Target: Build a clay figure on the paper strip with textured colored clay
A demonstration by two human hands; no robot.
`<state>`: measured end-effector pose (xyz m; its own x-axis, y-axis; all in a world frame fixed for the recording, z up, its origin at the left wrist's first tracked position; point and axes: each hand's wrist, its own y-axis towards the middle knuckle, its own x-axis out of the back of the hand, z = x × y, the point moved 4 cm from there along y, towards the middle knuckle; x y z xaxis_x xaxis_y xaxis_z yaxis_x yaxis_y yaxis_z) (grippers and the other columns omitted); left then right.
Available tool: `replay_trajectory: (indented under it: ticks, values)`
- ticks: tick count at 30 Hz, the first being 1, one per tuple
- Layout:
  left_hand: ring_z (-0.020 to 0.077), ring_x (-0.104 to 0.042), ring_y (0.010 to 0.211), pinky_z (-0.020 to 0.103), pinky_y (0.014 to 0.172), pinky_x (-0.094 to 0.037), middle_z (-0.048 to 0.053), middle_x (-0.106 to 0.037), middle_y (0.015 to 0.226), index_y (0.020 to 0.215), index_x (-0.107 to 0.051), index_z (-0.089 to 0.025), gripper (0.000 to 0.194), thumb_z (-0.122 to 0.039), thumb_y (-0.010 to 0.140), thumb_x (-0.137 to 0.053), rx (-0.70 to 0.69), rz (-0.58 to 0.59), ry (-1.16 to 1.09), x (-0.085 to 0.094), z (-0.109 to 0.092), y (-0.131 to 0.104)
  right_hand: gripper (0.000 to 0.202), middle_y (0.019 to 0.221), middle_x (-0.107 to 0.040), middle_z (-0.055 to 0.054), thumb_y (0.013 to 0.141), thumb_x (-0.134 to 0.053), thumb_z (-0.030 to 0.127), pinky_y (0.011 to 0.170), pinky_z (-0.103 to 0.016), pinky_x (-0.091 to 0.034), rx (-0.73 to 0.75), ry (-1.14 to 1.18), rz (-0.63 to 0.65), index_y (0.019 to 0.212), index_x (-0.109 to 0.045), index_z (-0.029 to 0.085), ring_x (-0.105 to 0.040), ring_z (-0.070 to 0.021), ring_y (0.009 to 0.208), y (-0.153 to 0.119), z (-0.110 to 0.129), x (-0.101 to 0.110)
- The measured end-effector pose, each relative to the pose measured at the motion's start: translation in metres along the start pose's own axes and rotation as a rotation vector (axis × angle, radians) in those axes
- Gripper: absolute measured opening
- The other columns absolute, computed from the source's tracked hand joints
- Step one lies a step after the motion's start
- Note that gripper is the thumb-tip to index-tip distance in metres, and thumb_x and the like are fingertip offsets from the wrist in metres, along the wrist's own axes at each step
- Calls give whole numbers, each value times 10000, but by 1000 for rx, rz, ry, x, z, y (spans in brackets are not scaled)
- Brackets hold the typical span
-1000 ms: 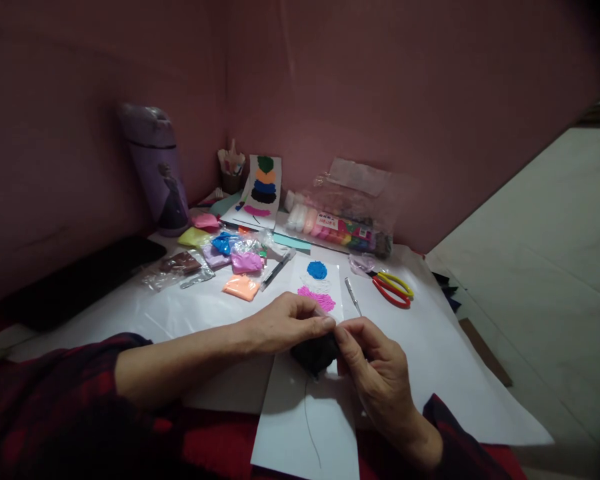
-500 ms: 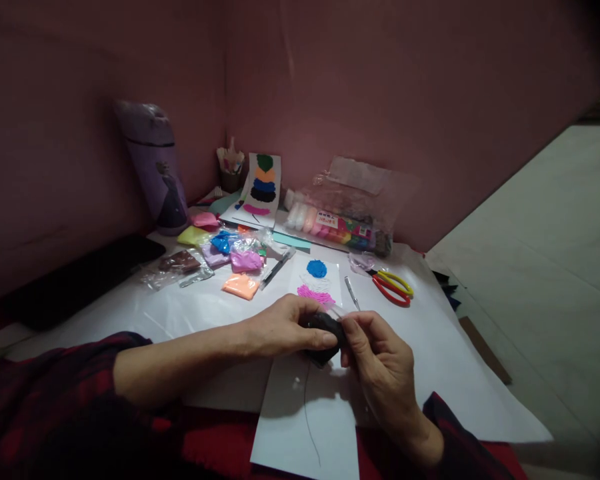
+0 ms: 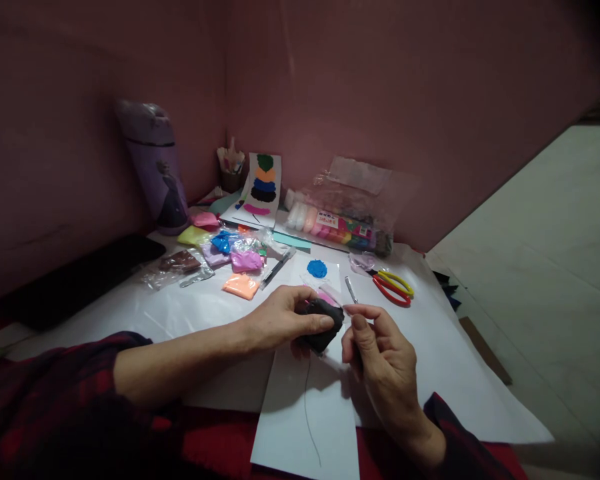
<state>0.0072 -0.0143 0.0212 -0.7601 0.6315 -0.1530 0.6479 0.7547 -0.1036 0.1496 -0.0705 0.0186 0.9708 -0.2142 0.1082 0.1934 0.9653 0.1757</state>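
My left hand (image 3: 285,320) grips a black lump in clear wrapping (image 3: 324,327), thumb on top. Just right of the lump is my right hand (image 3: 373,340), its thumb and fingertips pressed together; whether a small piece is between them is too small to make out. Beneath both hands lies a white paper strip (image 3: 300,427) with a thin dark curved line. A blue round patch (image 3: 317,269) shows on the strip beyond my hands, and a pink patch (image 3: 325,297) is partly hidden behind my left hand and the wrapping.
Wrapped clay packets (image 3: 241,285) and a pen (image 3: 279,268) lie left. Scissors (image 3: 393,287) and a small metal tool (image 3: 351,290) lie right. Behind are a bag of clay sticks (image 3: 330,223), a patterned card (image 3: 264,183) and a purple bottle (image 3: 157,173).
My right hand has come slightly away from the black lump, which now shows more fully. The lump has turned and risen a little in my left hand.
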Motion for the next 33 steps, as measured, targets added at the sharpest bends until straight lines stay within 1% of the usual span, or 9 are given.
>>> replay_trajectory:
  ticks: [7,11,15,19,22,25,27,30,33]
  values:
    - [129,-573,430,217,384,-458,35,-627,583,860,-528,-135,341,-403,725,-690,-74,-160,-39,10,-5,2,265,573,-545,61,904,-535,440,351,-144,-305,-11,43,33,1055,-531,222,-391,-42,371,0,-2,0]
    - [119,-554,422,198,354,-427,11,-591,566,843,-514,-138,270,-356,770,-656,-103,-306,-91,17,-6,4,255,646,-542,47,885,-574,416,359,-154,-331,-16,76,0,1055,-547,227,-412,-49,417,-1,-2,-1]
    - [98,-556,467,183,377,-416,5,-569,641,854,-523,-118,232,-317,804,-631,-160,-421,-199,24,-8,4,252,755,-547,23,847,-635,363,384,-171,-381,-13,85,-7,1049,-561,231,-448,-64,484,0,-1,-3]
    - [103,-599,582,194,480,-470,30,-600,743,893,-554,-91,248,-274,778,-676,-235,-479,-265,28,-14,2,283,864,-566,-7,784,-693,279,489,-202,-464,53,57,4,1037,-578,223,-528,-99,627,3,0,-3]
    - [147,-656,774,248,672,-540,77,-651,921,970,-567,-90,324,-255,738,-723,-274,-492,-335,29,-17,-1,298,908,-586,-23,757,-700,222,652,-244,-513,96,56,-8,1033,-586,218,-570,-134,775,4,-1,-1]
    - [207,-630,1001,333,868,-529,112,-644,1078,995,-579,-87,349,-216,713,-740,-321,-532,-404,29,-19,-3,248,920,-592,-15,811,-654,229,608,-248,-509,47,84,20,1043,-568,231,-561,-109,675,4,-3,-2]
    - [235,-595,1084,376,922,-512,118,-642,1100,989,-590,-85,324,-181,712,-729,-360,-589,-432,30,-21,-4,201,912,-596,-10,853,-618,252,582,-251,-505,29,93,34,1044,-557,234,-561,-99,625,4,-3,-2]
    - [238,-590,1104,422,947,-502,117,-643,1091,953,-592,-91,183,-142,783,-635,-378,-706,-467,33,-21,-5,165,896,-609,-13,895,-574,285,577,-260,-513,36,109,38,1048,-549,228,-577,-103,613,3,-2,-2]
    - [221,-611,1082,451,950,-504,113,-627,1116,933,-566,-104,91,-136,869,-510,-362,-759,-477,34,-20,-4,176,896,-617,-24,913,-551,316,519,-248,-511,49,134,29,1063,-549,225,-578,-112,621,0,0,-1]
